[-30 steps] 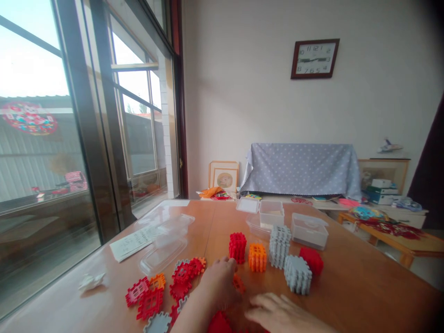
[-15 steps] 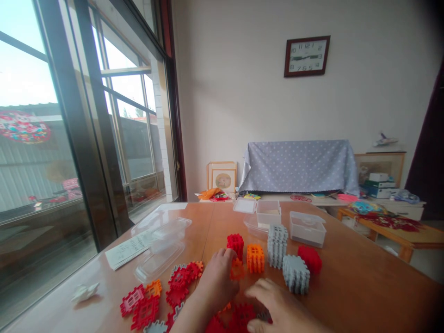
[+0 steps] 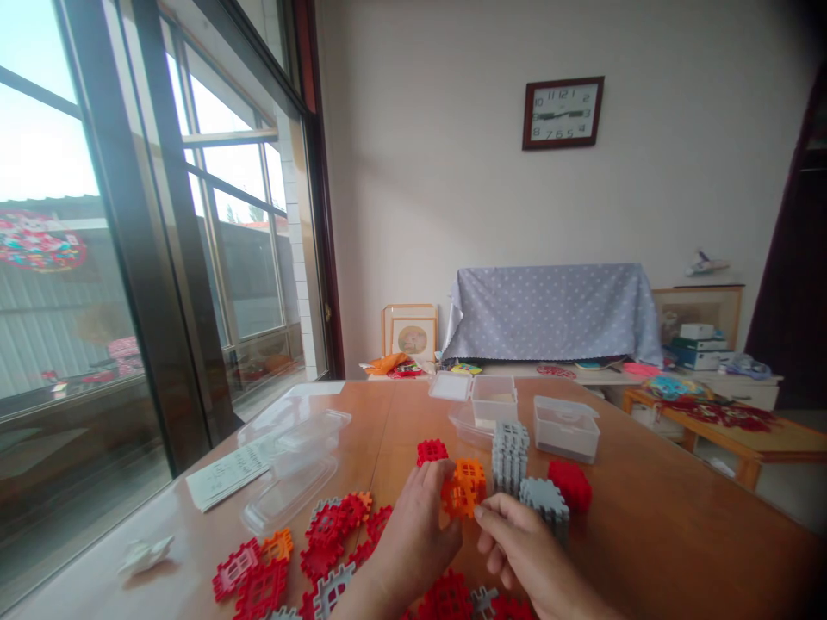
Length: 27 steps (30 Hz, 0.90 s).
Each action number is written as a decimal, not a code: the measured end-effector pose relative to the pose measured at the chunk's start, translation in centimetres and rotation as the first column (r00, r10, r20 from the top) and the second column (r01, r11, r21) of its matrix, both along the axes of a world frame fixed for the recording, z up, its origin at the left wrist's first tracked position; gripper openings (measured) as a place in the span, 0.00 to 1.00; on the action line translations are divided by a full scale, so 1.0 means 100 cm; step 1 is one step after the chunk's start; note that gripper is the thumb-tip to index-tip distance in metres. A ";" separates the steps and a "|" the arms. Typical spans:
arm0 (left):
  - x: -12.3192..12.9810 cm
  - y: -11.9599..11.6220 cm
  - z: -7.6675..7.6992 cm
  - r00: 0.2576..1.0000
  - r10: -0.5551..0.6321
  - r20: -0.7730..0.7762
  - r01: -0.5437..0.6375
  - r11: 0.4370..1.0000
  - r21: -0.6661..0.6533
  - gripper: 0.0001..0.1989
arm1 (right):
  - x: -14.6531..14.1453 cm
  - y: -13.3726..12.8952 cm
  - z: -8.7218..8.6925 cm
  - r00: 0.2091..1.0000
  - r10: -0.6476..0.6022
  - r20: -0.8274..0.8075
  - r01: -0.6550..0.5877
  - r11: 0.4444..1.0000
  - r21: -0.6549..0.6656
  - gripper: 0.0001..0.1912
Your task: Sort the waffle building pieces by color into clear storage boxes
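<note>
My left hand [image 3: 423, 525] is at the left side of the orange stack [image 3: 466, 487], its fingers curled on an orange piece at the front of that stack. Close to the stack's lower right edge, my right hand [image 3: 513, 538] has its thumb and forefinger together; whether a piece is between them is hidden. Behind my left hand stands a red stack [image 3: 432, 451]. A tall grey stack [image 3: 510, 456] and a shorter grey stack [image 3: 544, 504] stand to the right, beside a red stack [image 3: 569, 485]. Loose red pieces [image 3: 262, 588] lie at the left and below my hands.
Clear plastic boxes [image 3: 566, 430] [image 3: 494, 400] stand toward the table's far edge. Clear lids [image 3: 290, 495], a paper sheet [image 3: 226, 474] and a crumpled tissue [image 3: 146, 557] lie at the left. A window borders the left side.
My left hand has brought the loose orange piece up against the orange stack. My right hand has moved up to the stack and its fingers have closed. The view has shifted slightly.
</note>
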State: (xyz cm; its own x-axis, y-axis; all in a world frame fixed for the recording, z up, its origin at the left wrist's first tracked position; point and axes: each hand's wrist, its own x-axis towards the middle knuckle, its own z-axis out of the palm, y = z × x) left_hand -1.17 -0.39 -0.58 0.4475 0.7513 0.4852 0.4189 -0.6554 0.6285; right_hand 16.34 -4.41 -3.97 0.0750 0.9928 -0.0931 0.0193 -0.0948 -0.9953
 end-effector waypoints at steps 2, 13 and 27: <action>0.001 0.000 -0.002 1.000 -0.014 0.028 0.015 1.000 -0.018 0.29 | -0.001 -0.001 0.002 0.997 0.000 -0.075 0.000 1.000 -0.003 0.21; 0.004 0.018 -0.016 0.967 0.248 0.051 -0.235 0.953 -0.191 0.04 | -0.003 0.013 -0.002 0.915 -0.193 -0.355 0.223 0.974 0.045 0.23; 0.015 0.021 -0.022 0.753 0.277 0.597 0.300 0.664 -0.685 0.18 | -0.016 0.007 0.007 0.966 -0.116 -0.230 0.154 0.976 0.154 0.22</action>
